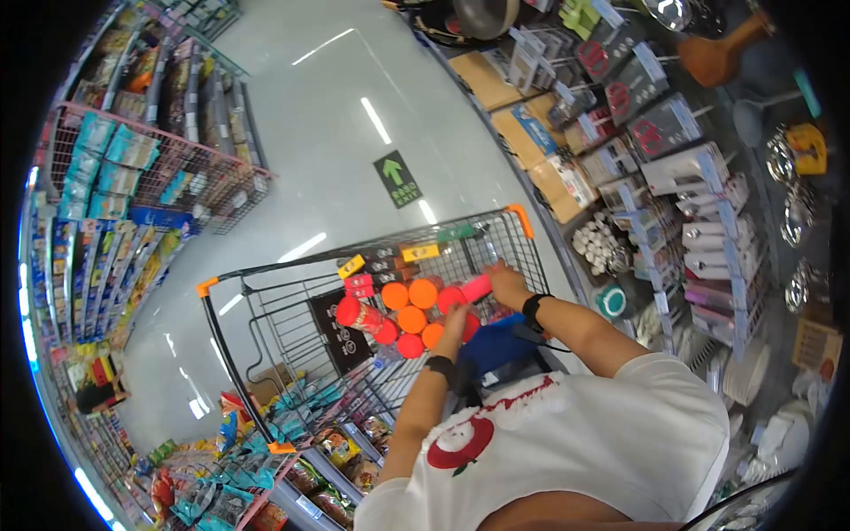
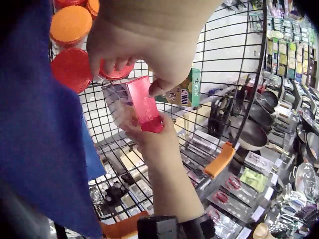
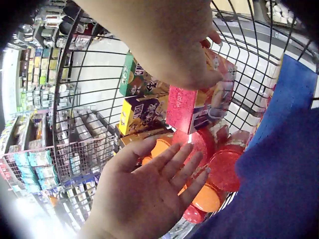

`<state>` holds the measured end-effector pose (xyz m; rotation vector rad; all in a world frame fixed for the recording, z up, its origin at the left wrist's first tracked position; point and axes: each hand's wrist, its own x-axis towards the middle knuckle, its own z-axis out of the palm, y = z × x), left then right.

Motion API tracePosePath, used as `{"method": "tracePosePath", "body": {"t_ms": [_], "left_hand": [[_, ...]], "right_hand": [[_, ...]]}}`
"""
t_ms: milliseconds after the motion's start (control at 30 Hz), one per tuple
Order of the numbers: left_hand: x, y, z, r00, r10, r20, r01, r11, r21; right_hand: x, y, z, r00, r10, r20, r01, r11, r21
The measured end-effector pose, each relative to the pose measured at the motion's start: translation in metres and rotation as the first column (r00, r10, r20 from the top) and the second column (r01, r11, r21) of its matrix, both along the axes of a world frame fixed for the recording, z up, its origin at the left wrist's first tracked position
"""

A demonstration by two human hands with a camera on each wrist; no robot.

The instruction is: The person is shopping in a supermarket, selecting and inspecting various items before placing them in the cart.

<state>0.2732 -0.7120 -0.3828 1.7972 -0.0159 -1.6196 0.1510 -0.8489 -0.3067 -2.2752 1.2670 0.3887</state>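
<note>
My right hand [image 1: 507, 288] grips a pink box [image 1: 476, 288] over the shopping cart [image 1: 531, 252]. In the right wrist view the box [image 3: 181, 107] has a printed, colourful side, and my fingers wrap over its top. My left hand [image 1: 453, 329] is beside it with fingers extended and palm showing in the right wrist view, above jars with orange lids [image 3: 205, 198] and red lids [image 3: 227, 169]. A green box [image 3: 130, 74] and a yellow-ended dark box [image 3: 142, 112] lie in the cart close to the pink box.
Shelves with kitchen tools [image 1: 655, 133] run along the right. At the left stand snack racks [image 1: 97, 292] and a pink wire basket [image 1: 212, 177]. A floor sign with a green arrow [image 1: 398, 179] lies ahead. Blue cloth [image 1: 505, 345] hangs at the cart's near side.
</note>
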Motion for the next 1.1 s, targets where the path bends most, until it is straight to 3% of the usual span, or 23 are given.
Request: {"method": "tracePosePath", "body": {"t_ms": [133, 167, 267, 300, 467, 567, 633, 733, 767, 867, 900, 1000, 1067, 1100], "left_hand": [[-0.016, -0.020, 0.056, 0.970, 0.190, -0.153, -0.188, 0.982, 0.029], [-0.010, -0.022, 0.054, 0.943, 0.131, -0.307, -0.165, 0.983, -0.086], [-0.009, -0.024, 0.073, 0.945, 0.207, -0.253, -0.233, 0.970, -0.074], [-0.011, -0.021, 0.060, 0.949, 0.261, -0.175, -0.274, 0.960, -0.052], [0.007, -0.009, 0.099, 0.969, 0.221, -0.111, -0.247, 0.900, -0.359], [0.014, 0.016, 0.112, 0.969, 0.243, 0.050, -0.192, 0.863, -0.467], [0.013, 0.039, 0.129, 0.936, 0.329, 0.124, -0.214, 0.813, -0.542], [0.002, 0.086, 0.172, 0.802, 0.425, 0.420, -0.154, 0.826, -0.543], [-0.003, 0.106, 0.162, 0.777, 0.535, 0.331, -0.232, 0.733, -0.640], [-0.031, 0.168, 0.198, 0.579, 0.755, 0.306, -0.348, 0.569, -0.746], [-0.042, 0.193, 0.202, 0.492, 0.760, 0.425, -0.335, 0.616, -0.713], [-0.084, 0.272, 0.244, 0.406, 0.887, 0.220, -0.464, 0.408, -0.786], [-0.111, 0.322, 0.283, 0.210, 0.841, 0.498, -0.343, 0.540, -0.768], [-0.126, 0.350, 0.293, 0.128, 0.821, 0.557, -0.337, 0.564, -0.754]], "right_hand": [[0.000, -0.004, -0.031, 0.994, 0.100, 0.035, -0.094, 0.983, -0.156], [0.002, -0.005, -0.030, 0.988, 0.146, 0.048, -0.133, 0.970, -0.205], [0.009, -0.012, 0.002, 0.970, 0.236, 0.061, -0.221, 0.956, -0.193], [0.011, -0.018, 0.029, 0.962, 0.268, 0.052, -0.257, 0.952, -0.167], [0.020, -0.031, 0.080, 0.928, 0.369, 0.058, -0.357, 0.921, -0.152], [0.036, -0.017, 0.109, 0.873, 0.485, 0.057, -0.455, 0.851, -0.262], [0.050, 0.008, 0.132, 0.837, 0.544, 0.057, -0.507, 0.811, -0.292], [0.066, 0.059, 0.170, 0.744, 0.663, 0.081, -0.570, 0.694, -0.440], [0.071, 0.077, 0.189, 0.702, 0.710, 0.050, -0.638, 0.659, -0.399], [0.071, 0.139, 0.231, 0.362, 0.870, 0.334, -0.674, 0.492, -0.551], [0.067, 0.161, 0.257, 0.237, 0.894, 0.380, -0.754, 0.416, -0.508], [0.052, 0.231, 0.291, -0.099, 0.831, 0.548, -0.797, 0.263, -0.543], [0.039, 0.278, 0.310, -0.209, 0.713, 0.670, -0.872, 0.174, -0.457], [0.032, 0.301, 0.318, -0.238, 0.644, 0.727, -0.903, 0.128, -0.409]]}}
